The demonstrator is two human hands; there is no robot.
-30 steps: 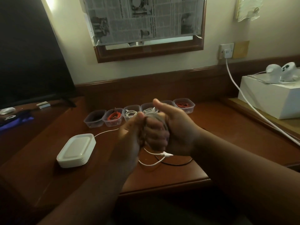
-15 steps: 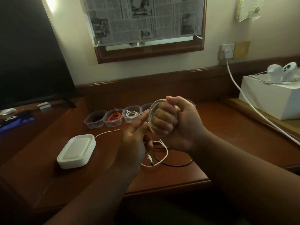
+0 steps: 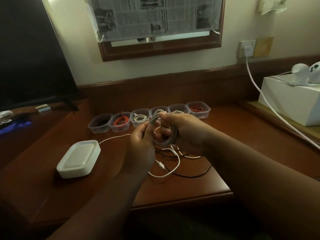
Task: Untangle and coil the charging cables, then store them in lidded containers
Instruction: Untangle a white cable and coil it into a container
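Observation:
A white charging cable [image 3: 170, 138] is wound in loops around the fingers of my right hand [image 3: 180, 129], held above the wooden desk. My left hand [image 3: 141, 141] pinches the same coil at its upper left side. The cable's loose tail [image 3: 170, 170] hangs to the desk and lies among a black cable [image 3: 190, 175] and another white one. Behind my hands stands a row of several clear lidless containers [image 3: 100, 124]; some hold coiled red or white cables. A stack of white lids [image 3: 78, 158] rests at the left.
A dark screen [image 3: 31, 49] stands at the far left. A white box [image 3: 292, 101] with white devices on top sits at the right, and a thick white cord [image 3: 270, 104] runs from the wall socket [image 3: 246, 49] across the desk's right side.
My hands have dropped lower and turned, so the coil now shows wrapped round my right fingers. The loose tail has spread wider on the desk.

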